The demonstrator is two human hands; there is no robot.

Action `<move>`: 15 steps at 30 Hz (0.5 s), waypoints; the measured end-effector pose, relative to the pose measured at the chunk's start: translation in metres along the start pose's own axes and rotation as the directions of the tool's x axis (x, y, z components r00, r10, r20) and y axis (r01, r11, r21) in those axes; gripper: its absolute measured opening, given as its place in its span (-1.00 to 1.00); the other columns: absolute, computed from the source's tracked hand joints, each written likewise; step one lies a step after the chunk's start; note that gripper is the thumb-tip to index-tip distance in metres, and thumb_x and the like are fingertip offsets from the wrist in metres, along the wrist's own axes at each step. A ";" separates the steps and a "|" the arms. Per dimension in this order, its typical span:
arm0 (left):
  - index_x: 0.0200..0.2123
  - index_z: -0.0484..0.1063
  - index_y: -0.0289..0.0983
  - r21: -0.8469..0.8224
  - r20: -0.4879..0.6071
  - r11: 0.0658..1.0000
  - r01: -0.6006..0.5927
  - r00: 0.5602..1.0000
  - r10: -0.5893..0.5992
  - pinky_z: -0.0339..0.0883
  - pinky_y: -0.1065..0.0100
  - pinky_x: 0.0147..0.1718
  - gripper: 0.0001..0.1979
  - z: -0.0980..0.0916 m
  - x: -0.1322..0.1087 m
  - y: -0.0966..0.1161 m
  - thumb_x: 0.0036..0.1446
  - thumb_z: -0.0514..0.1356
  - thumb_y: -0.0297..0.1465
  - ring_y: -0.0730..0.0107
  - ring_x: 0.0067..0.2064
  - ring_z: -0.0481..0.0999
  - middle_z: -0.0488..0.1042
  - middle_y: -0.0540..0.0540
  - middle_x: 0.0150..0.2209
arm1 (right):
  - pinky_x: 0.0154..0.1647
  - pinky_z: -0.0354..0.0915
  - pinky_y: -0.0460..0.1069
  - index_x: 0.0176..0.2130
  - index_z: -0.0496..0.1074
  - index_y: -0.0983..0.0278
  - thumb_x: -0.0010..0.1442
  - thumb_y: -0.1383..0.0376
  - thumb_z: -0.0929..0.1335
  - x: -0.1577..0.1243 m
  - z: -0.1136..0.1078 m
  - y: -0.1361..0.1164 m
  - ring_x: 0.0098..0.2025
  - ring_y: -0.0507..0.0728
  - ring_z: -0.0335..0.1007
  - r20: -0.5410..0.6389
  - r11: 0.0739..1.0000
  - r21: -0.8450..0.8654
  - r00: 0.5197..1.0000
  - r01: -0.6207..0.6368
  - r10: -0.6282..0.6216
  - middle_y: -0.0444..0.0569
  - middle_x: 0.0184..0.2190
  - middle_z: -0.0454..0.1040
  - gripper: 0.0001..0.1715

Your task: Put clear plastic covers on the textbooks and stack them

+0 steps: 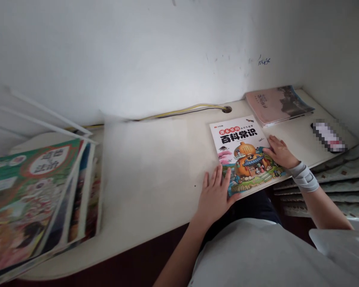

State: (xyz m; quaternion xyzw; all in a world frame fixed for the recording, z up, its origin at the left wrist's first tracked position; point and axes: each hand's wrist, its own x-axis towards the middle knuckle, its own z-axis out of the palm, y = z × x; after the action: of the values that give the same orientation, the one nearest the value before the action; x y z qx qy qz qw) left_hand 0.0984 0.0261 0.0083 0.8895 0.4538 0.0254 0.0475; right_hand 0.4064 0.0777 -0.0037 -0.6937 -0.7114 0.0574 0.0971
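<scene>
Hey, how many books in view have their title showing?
3: the green book atop the left pile, the illustrated book between the left hand and right hand, and the pinkish book at the back right. Others stacked underneath may have hidden titles.

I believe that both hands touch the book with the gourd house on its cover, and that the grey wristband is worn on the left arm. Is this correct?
Not quite: the head view shows the wristband on the right arm, not the left. The left hand and right hand do both touch the book.
</scene>
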 end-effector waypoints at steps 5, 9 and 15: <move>0.29 0.01 -0.37 -0.007 -0.016 1.000 -0.004 1.000 0.004 -0.10 -0.12 0.22 -0.17 0.003 0.000 -0.001 0.15 -0.10 0.09 -0.03 0.32 0.02 -0.03 -0.43 0.31 | 0.22 0.00 0.30 0.19 0.19 0.39 0.27 -0.06 0.08 -0.003 -0.004 -0.006 0.30 0.33 -0.01 0.003 1.000 -0.002 1.000 -0.002 0.002 0.29 0.26 0.11 -0.26; 0.30 0.00 -0.36 -0.007 -0.018 1.000 -0.006 1.000 0.006 -0.10 -0.12 0.22 -0.19 0.003 0.000 -0.001 0.16 -0.11 0.09 -0.01 0.32 0.00 -0.04 -0.42 0.31 | 0.21 0.03 0.28 0.20 0.17 0.42 0.27 -0.07 0.07 -0.002 -0.007 -0.010 0.30 0.34 -0.01 0.011 1.000 -0.013 1.000 -0.013 0.013 0.31 0.27 0.09 -0.24; 0.30 -0.02 -0.35 0.006 -0.024 1.000 -0.008 1.000 0.009 -0.09 -0.11 0.22 -0.17 0.005 -0.001 -0.002 0.15 -0.09 0.10 -0.02 0.31 0.03 -0.05 -0.43 0.31 | 0.19 0.04 0.36 0.23 0.13 0.41 0.28 -0.06 0.06 -0.003 -0.009 -0.017 0.30 0.37 -0.04 -0.032 0.997 -0.068 0.999 -0.028 0.026 0.31 0.27 0.08 -0.22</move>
State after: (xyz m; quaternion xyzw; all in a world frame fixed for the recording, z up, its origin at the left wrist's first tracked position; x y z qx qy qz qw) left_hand 0.0971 0.0259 0.0034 0.8912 0.4506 0.0348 0.0392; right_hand 0.3916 0.0737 0.0084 -0.7070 -0.7018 0.0232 0.0835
